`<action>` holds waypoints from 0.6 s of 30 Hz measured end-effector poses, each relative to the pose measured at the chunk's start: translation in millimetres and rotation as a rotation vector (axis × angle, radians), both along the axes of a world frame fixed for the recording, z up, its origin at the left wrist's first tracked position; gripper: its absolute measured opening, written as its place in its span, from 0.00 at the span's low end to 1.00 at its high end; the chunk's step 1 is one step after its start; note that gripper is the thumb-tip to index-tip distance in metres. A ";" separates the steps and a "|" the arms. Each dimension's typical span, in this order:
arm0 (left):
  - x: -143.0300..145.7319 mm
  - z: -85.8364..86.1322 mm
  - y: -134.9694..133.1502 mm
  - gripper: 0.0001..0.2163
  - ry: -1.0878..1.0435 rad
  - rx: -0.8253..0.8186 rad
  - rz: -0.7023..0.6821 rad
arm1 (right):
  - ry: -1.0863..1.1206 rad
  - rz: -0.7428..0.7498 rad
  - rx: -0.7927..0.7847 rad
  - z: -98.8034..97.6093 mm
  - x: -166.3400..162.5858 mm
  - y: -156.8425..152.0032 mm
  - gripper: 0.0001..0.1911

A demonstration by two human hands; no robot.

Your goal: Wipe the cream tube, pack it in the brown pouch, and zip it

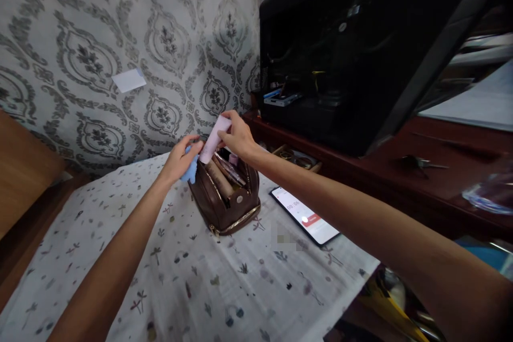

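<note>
A brown cosmetic bag stands unzipped on the patterned cloth, with several tubes and slim items inside, among them a beige tube. Above its far end, my right hand grips a pale pink tube, which is tilted with its lower end near the bag's opening. My left hand is at the bag's left side, its fingers closed around a light blue cloth. The fingertips of the left hand come close to the pink tube; whether they touch it I cannot tell.
To the bag's right lies a phone showing a timer. Behind it, a dark red desk carries a large black screen and keys. A patterned cloth covers the surface below. Wallpaper rises behind.
</note>
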State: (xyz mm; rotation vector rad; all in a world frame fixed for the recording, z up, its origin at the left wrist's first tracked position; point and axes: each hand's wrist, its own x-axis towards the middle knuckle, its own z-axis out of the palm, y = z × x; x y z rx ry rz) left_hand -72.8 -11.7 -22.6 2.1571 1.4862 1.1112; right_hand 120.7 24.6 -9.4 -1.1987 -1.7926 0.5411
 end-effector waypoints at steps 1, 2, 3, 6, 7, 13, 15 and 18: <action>1.0 2.1 1.4 0.26 -0.004 -0.038 -0.028 | 0.078 -0.004 -0.008 -3.2 0.6 -3.1 0.29; 2.4 4.7 2.4 0.27 0.025 -0.065 -0.059 | 0.150 -0.003 -0.019 -6.3 1.9 -6.3 0.29; 4.1 7.7 3.0 0.27 0.089 -0.078 -0.083 | 0.202 0.002 -0.031 -9.2 4.0 -9.8 0.29; 10.3 20.2 0.8 0.21 0.397 -0.062 -0.072 | 0.215 0.022 -0.033 -14.4 16.6 -21.2 0.32; 12.2 25.3 -0.9 0.19 0.498 -0.045 -0.051 | 0.190 0.039 -0.022 -14.8 22.5 -25.6 0.32; 23.0 44.1 -6.2 0.19 0.807 0.155 -0.127 | -0.156 0.113 0.085 -13.6 49.4 -58.5 0.12; 26.0 40.1 -3.0 0.21 0.844 0.176 -0.156 | -0.330 0.119 0.074 -14.7 49.3 -68.5 0.10; 26.6 30.4 4.0 0.22 0.869 0.085 -0.195 | -0.608 0.163 0.037 -16.7 44.9 -78.0 0.10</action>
